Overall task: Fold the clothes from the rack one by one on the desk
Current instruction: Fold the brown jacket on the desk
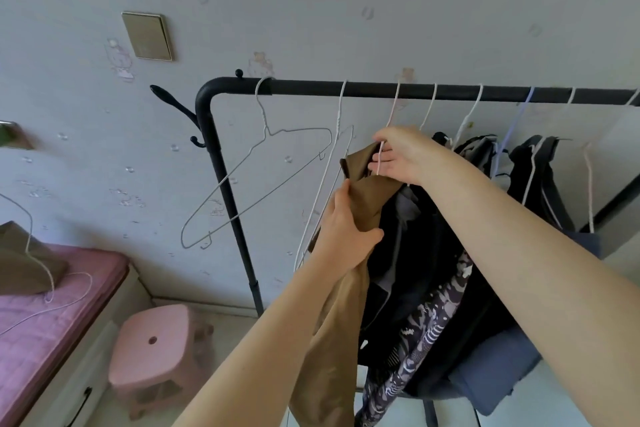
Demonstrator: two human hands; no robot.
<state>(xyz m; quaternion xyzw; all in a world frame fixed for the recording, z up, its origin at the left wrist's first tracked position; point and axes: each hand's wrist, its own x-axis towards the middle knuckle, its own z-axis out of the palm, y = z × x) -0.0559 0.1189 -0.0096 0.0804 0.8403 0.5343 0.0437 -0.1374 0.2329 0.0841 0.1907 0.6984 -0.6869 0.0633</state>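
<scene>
Head view: left grip (pixel 346 236) clutching brown garment (pixel 367 204) at 6 o'clock below rack bar (pixel 381 88); right grip (pixel 401 156) pinching its white hanger (pixel 381 152), fingers curled

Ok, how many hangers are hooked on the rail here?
8 on the rail: two bare hangers at its left end, one pinched by the right hand, five further right, the last at the frame edge. More may hang out of view.
</scene>
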